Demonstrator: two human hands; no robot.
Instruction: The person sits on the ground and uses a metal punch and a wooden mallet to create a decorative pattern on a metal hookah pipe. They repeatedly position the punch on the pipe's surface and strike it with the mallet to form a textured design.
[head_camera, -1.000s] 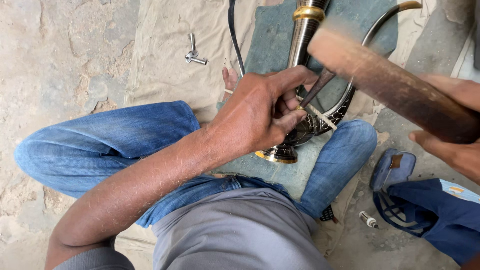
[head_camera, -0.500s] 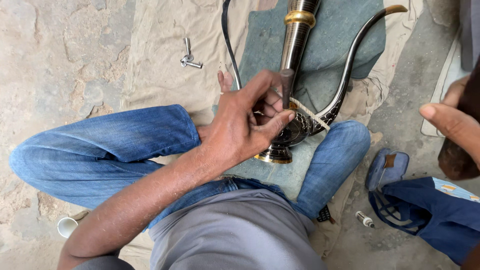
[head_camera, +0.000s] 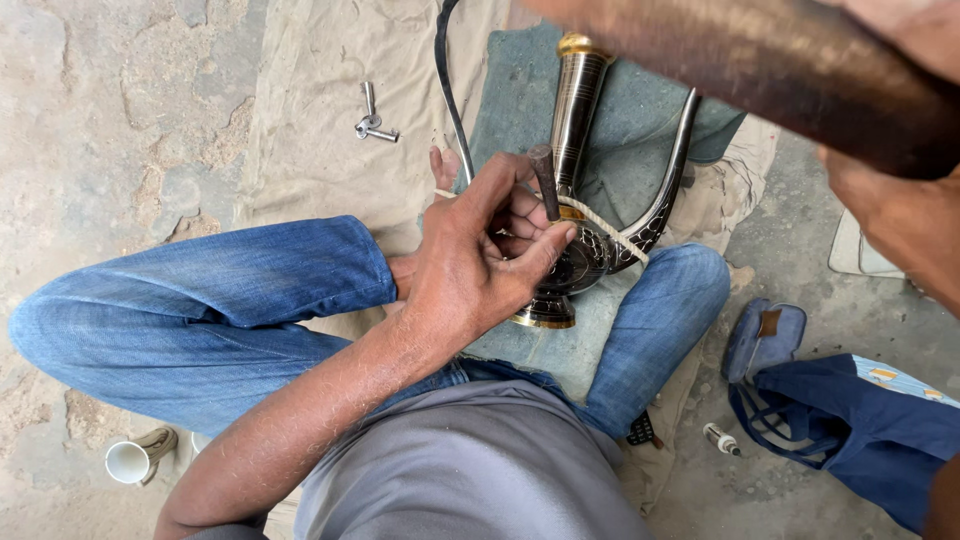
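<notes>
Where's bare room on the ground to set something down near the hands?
Free: tan cloth between the metal bits and the left knee; bare ground further left. Crowded: left hand holding a punch on the dark metal vessel; blue bag at right.

Soft daylight, blurred near foreground

Rough, cracked stone floor (head_camera: 110, 130) in flat daylight. Spread over it, a beige cloth (head_camera: 310, 110). On the cloth, a grey-green mat (head_camera: 520, 95). Left of the mat, small metal bits (head_camera: 372, 118). Far lower left of the cloth, a white cup (head_camera: 130, 462). Right of the cloth, a blue bag (head_camera: 860, 430).
</notes>
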